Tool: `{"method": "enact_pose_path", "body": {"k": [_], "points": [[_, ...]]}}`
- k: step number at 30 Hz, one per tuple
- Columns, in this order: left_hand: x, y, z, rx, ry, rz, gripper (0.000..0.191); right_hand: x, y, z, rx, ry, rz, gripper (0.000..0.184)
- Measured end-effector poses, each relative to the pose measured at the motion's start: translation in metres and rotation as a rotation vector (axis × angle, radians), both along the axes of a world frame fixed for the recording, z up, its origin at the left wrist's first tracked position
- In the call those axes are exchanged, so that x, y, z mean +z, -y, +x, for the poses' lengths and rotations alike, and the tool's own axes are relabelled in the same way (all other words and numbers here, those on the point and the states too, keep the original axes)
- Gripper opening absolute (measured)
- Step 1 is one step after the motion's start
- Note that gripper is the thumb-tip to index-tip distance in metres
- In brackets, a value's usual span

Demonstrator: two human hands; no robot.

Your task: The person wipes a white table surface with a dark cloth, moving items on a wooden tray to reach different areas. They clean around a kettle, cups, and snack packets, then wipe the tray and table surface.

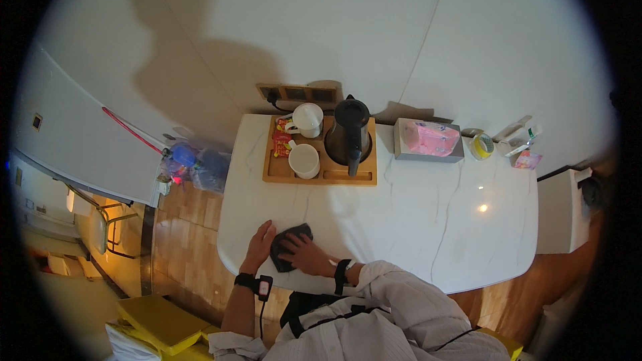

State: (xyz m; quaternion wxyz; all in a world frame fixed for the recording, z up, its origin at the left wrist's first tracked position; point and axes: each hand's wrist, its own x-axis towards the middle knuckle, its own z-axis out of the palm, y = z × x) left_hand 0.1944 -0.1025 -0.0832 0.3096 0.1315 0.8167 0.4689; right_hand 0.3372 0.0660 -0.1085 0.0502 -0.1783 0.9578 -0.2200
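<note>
My right hand (305,256) lies with spread fingers on a dark folded cloth (291,245) near the front left of the white marble-patterned table (411,230). My left hand (260,244) rests on its side at the cloth's left edge, its fingers together; whether it touches the cloth is hard to tell. Beyond both hands stands a wooden tray (346,179) with two white mugs (308,119), (304,160), red sachets (282,143) and a dark electric kettle (352,130) on its base.
Right of the tray are a grey tissue box (429,157) with a pink pack, a yellow tape roll (482,146) and a small pink packet (527,160). A wall socket panel (297,93) is behind. Yellow stools (163,322) and plastic bottles (208,168) stand left.
</note>
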Motion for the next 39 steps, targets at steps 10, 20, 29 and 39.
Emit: {"method": "enact_pose_path", "body": {"k": [10, 20, 29, 39], "points": [[0.008, 0.026, -0.005, -0.063, -0.094, -0.024, 0.055, 0.000, 0.051, 0.018, 0.192, 0.069, -0.021, 0.061], [-0.003, 0.003, -0.023, -0.191, -0.214, 0.024, 0.056, 0.016, -0.024, -0.007, -0.127, 0.060, 0.013, 0.060], [-0.015, -0.031, -0.035, -0.300, -0.285, -0.136, 0.067, 0.020, -0.078, -0.017, -0.522, 0.094, 0.039, 0.056], [-0.031, -0.024, -0.043, -0.332, -0.279, -0.082, 0.065, 0.015, -0.077, -0.039, -0.283, 0.065, 0.054, 0.057]]}}
